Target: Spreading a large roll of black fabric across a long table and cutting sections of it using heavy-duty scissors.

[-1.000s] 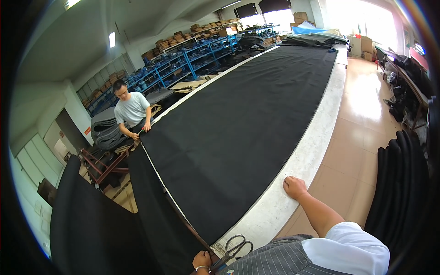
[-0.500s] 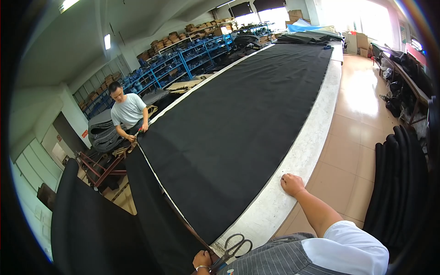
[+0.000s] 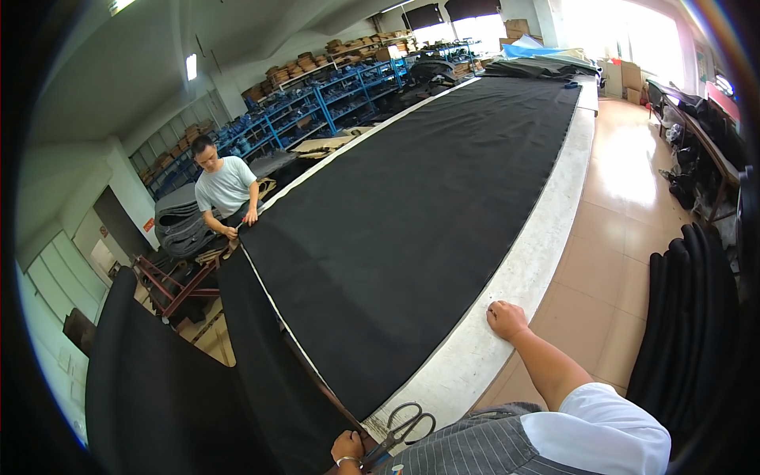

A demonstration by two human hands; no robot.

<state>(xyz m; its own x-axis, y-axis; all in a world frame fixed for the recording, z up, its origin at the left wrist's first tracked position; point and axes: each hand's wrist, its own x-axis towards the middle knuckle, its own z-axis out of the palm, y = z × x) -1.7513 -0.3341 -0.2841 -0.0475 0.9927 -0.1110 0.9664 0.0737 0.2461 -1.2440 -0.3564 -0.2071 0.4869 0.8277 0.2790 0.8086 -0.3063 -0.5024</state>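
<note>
A long sheet of black fabric (image 3: 412, 214) lies spread over a long white table (image 3: 529, 257). My right hand (image 3: 507, 319) rests on the table's bare right border, its fingers curled in and nothing visible in them. At the near corner, my left hand (image 3: 347, 447) is closed beside the table's edge, with a bracelet at the wrist; what its fingers hold, if anything, is hidden. A pair of large scissors (image 3: 405, 423) lies just right of it, handles toward the table. More black fabric (image 3: 269, 372) hangs below the table's near-left edge.
A co-worker (image 3: 226, 190) stands at the far-left corner, both hands at the fabric's edge. Blue shelves (image 3: 321, 111) line the back. Black rolls (image 3: 685, 309) stand on the right of the tiled floor (image 3: 594, 277). A large black roll (image 3: 119, 356) is at left.
The whole view has shifted slightly. The co-worker's hands have moved a little at the fabric corner. Both my hands keep their places.
</note>
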